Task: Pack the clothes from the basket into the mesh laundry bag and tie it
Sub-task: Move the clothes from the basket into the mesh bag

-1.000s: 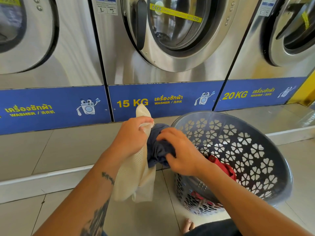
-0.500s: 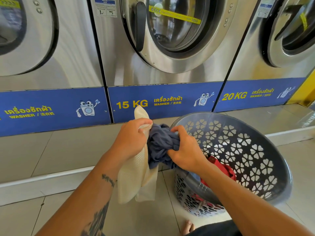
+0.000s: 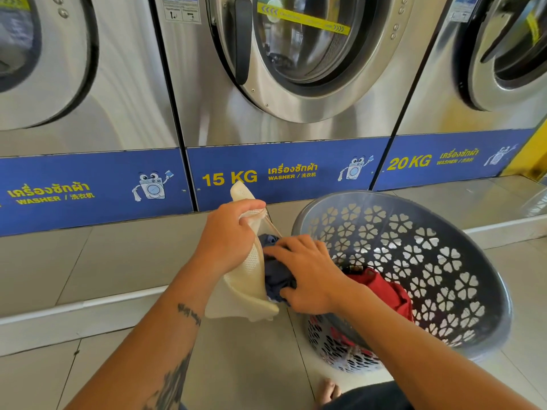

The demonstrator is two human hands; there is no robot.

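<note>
My left hand [image 3: 229,235] grips the rim of a cream mesh laundry bag [image 3: 247,287] and holds its mouth up. Inside that mouth sits a dark blue garment [image 3: 276,275], and my right hand [image 3: 307,275] is closed on it, pressing it down into the bag. Just to the right stands a grey plastic basket [image 3: 461,279] with flower-shaped holes, tilted toward me. A red garment [image 3: 381,287] lies in the basket under my right forearm.
Three steel front-loading washers [image 3: 296,84] stand on a raised tiled step [image 3: 88,261] straight ahead, with blue 15 KG and 20 KG panels. Pale floor tiles [image 3: 245,359] lie below the bag. A bare foot [image 3: 328,390] shows at the bottom edge.
My right hand has pushed the blue garment lower into the bag, so less of it shows. The left hand keeps its grip on the bag's rim.
</note>
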